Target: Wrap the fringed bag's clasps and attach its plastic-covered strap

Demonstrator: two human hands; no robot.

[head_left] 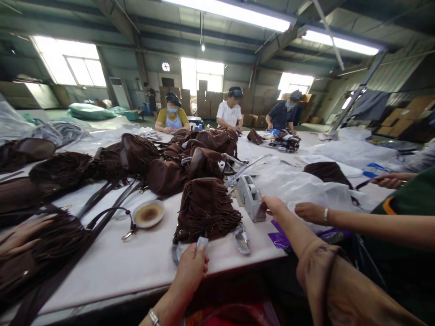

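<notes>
A brown fringed bag [207,208] lies on the white table in front of me. Near its lower edge, my left hand [192,267] is closed on a small piece of clear plastic wrap [202,243]. Plastic-wrapped metal hardware [242,239] rests by the bag's right corner, with another wrapped part [176,254] at its left. My right hand [272,204] reaches to the front end of a grey tape dispenser [249,197], fingers pinched at its edge. Whatever sits between those fingertips is too small to make out.
Several brown bags [136,154] are heaped across the table's left and middle. A dish of brown paste [148,213] stands left of my bag. White plastic sheeting [292,185] spreads to the right. Co-workers' hands [311,212] are close on both sides; several people sit or stand opposite.
</notes>
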